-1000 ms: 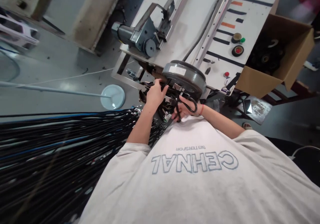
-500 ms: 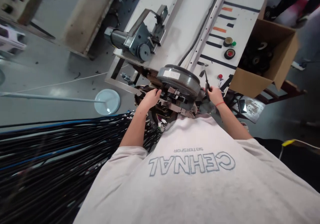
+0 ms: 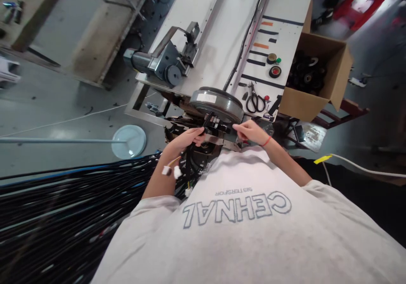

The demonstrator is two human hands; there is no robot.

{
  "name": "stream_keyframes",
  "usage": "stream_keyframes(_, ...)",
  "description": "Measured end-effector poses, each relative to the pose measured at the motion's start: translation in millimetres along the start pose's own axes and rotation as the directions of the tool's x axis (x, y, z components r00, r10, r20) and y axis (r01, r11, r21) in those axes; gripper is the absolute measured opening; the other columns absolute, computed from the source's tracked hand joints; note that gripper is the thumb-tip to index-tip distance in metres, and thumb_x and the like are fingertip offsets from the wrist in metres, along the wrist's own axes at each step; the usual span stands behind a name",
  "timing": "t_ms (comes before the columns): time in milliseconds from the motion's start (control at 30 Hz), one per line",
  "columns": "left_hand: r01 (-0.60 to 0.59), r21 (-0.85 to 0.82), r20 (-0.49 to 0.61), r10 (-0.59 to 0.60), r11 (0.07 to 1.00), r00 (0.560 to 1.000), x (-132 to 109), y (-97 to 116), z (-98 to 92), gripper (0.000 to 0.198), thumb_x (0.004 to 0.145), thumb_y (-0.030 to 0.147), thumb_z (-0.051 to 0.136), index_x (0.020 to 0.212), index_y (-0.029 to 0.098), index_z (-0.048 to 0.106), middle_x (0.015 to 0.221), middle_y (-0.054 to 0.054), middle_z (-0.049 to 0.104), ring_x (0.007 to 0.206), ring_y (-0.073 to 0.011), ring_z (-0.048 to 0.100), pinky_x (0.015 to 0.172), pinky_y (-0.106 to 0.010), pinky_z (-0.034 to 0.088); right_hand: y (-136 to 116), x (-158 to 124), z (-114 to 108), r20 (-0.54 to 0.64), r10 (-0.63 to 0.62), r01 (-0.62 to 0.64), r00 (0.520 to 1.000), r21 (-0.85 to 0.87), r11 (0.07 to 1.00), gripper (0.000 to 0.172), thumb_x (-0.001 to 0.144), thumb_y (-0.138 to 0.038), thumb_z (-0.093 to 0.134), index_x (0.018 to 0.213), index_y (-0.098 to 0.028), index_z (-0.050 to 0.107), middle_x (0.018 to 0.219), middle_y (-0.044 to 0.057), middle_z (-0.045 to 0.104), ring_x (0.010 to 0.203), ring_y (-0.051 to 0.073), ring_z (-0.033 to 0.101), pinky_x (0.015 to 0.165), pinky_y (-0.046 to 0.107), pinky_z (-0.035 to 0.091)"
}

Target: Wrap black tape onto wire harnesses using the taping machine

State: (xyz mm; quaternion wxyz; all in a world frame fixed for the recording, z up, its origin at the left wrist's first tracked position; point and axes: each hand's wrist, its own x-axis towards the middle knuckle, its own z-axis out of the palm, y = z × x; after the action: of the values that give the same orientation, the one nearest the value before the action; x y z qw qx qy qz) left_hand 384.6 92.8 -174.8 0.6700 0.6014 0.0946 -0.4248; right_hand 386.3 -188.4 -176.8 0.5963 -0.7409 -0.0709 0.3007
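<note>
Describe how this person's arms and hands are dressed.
The left hand and right hand wear no gloves. A thin red band circles the right wrist. Short off-white sleeves leave both forearms bare; the matching shirt has blue-grey outlined lettering.
</note>
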Motion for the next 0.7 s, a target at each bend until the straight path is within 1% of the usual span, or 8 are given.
stream_keyframes(67,0.085,-0.058,0.152,-0.075,0.995,0.985,5.1,-4.1,5.0,0.044,0.086,0.050,0.063,0.065,0.017,0.044,0.051,0.009,0.024,0.040,-0.0032,0.019,0.039,-0.016,0.022,2.5,15.1,17.9,0.155,0.035,-0.063,0.987,0.179,0.982,0.049,0.086,-0.057,0.054,0.065,-0.014,0.064,0.045,-0.004,0.046,0.041,0.007,0.037,0.044,0.022,0.028)
stream_keyframes(133,0.172,-0.098,0.276,-0.139,0.980,0.951,11.9,-10.6,11.1,0.048,0.091,0.051,0.055,0.061,0.018,0.039,0.048,0.010,0.020,0.038,-0.0031,0.014,0.036,-0.016,0.020,6.5,34.4,31.4,0.196,0.035,-0.107,0.980,0.372,0.922,0.037,0.086,-0.051,0.058,0.080,-0.015,0.065,0.048,-0.006,0.045,0.041,0.006,0.034,0.042,0.020,0.026)
stream_keyframes(233,0.206,-0.141,0.339,-0.148,0.968,0.929,18.4,-22.2,23.7,0.053,0.094,0.057,0.046,0.057,0.020,0.035,0.044,0.010,0.019,0.035,-0.0039,0.014,0.034,-0.017,0.020,11.8,54.3,40.8,0.241,-0.017,-0.142,0.970,0.627,0.766,0.021,0.083,-0.036,0.064,0.089,-0.017,0.061,0.055,-0.007,0.047,0.045,0.005,0.037,0.043,0.018,0.029)
stream_keyframes(300,0.130,-0.149,0.285,-0.083,0.980,0.955,18.6,-28.5,33.4,0.054,0.092,0.060,0.046,0.059,0.019,0.039,0.045,0.006,0.030,0.036,-0.0059,0.028,0.035,-0.018,0.027,14.6,57.2,41.6,0.251,-0.059,-0.137,0.966,0.692,0.709,0.020,0.080,-0.028,0.068,0.094,-0.016,0.060,0.058,-0.007,0.048,0.048,0.005,0.041,0.046,0.017,0.033)
stream_keyframes(367,-0.003,-0.104,0.166,0.021,0.995,0.986,16.8,-31.6,42.2,0.048,0.091,0.059,0.049,0.068,0.017,0.050,0.056,0.000,0.050,0.045,-0.0097,0.047,0.042,-0.020,0.038,17.6,54.9,40.5,0.252,-0.087,-0.118,0.964,0.694,0.711,0.025,0.079,-0.029,0.071,0.097,-0.017,0.059,0.058,-0.008,0.048,0.051,0.007,0.045,0.049,0.018,0.040)
stream_keyframes(500,-0.200,0.200,-0.011,0.207,0.959,0.978,15.6,-28.5,51.8,0.028,0.094,0.041,0.050,0.098,0.015,0.059,0.084,-0.006,0.071,0.070,-0.0150,0.065,0.063,-0.024,0.051,24.6,53.9,40.5,0.193,-0.128,-0.015,0.973,0.603,0.797,0.031,0.077,-0.040,0.075,0.083,-0.018,0.054,0.058,-0.007,0.049,0.053,0.008,0.048,0.054,0.022,0.044)
stream_keyframes(600,-0.180,0.422,-0.083,0.235,0.889,0.968,21.5,-24.7,53.4,0.025,0.096,0.030,0.043,0.109,0.014,0.057,0.086,-0.008,0.073,0.073,-0.0176,0.070,0.063,-0.025,0.053,29.5,61.8,46.4,0.004,-0.091,0.080,0.996,0.439,0.895,0.040,0.072,-0.045,0.078,0.069,-0.019,0.048,0.053,-0.007,0.047,0.048,0.005,0.039,0.047,0.020,0.031)
stream_keyframes(700,-0.094,0.565,-0.181,0.235,0.819,0.955,34.3,-24.5,52.3,0.028,0.093,0.023,0.041,0.109,0.011,0.060,0.085,-0.010,0.074,0.071,-0.0193,0.071,0.060,-0.025,0.052,31.4,70.6,55.6,-0.145,-0.079,0.119,0.986,0.287,0.951,0.046,0.071,-0.053,0.076,0.063,-0.020,0.045,0.047,-0.009,0.038,0.046,0.006,0.033,0.047,0.022,0.027)
